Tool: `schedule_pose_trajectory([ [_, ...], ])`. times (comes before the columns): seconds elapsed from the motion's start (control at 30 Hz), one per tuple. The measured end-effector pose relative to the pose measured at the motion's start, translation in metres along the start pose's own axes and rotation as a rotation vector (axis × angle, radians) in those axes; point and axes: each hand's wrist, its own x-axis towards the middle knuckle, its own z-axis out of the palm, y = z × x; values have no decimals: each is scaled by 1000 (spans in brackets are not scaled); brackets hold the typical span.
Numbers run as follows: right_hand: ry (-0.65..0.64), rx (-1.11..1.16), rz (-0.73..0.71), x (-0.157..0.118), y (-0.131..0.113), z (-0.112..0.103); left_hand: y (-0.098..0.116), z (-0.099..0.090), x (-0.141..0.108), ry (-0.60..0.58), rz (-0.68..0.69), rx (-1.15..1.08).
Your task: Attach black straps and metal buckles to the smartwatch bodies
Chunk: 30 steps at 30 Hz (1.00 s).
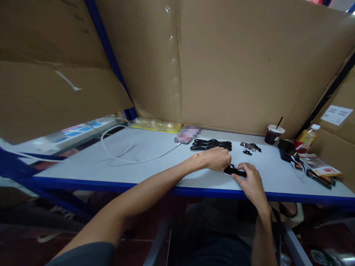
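Near the front edge of the table, a slim black part with a handle-like end (234, 170) lies between my two hands. My right hand (252, 183) pinches its right end between thumb and fingers. Curled palm-down over the left end is my left hand (217, 159); its fingertips are mostly hidden behind the knuckles. Just beyond it rests a stack of similar long black parts (210, 145). Farther right sit several small metal and black pieces (251, 147) in a loose group.
A phone (187, 135) with a white cable (144, 160) lies on the white table (91, 168). To the right stand a lidded cup (273, 135) with a straw and a bottle (307, 138). A packet (320, 165) and black tools (318, 179) lie nearby. Cardboard walls (222, 66) enclose the back.
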Motion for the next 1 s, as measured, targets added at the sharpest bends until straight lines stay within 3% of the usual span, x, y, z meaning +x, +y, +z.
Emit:
schedule_pose_trajectory([
  [0.3,-33,55,-26,-5,7,-6,-7,-5,-4,20,-36,-37],
  [0.6,-31,60,-62,-5,10,-9,-31,9,-8,-121,84,-331],
  [0.8,-18,8,-20,-5,9,-9,-32,27,-12,-39,133,-432],
  [1.0,-41,0,-31,-11,9,-18,-25,32,-16,37,149,-468],
])
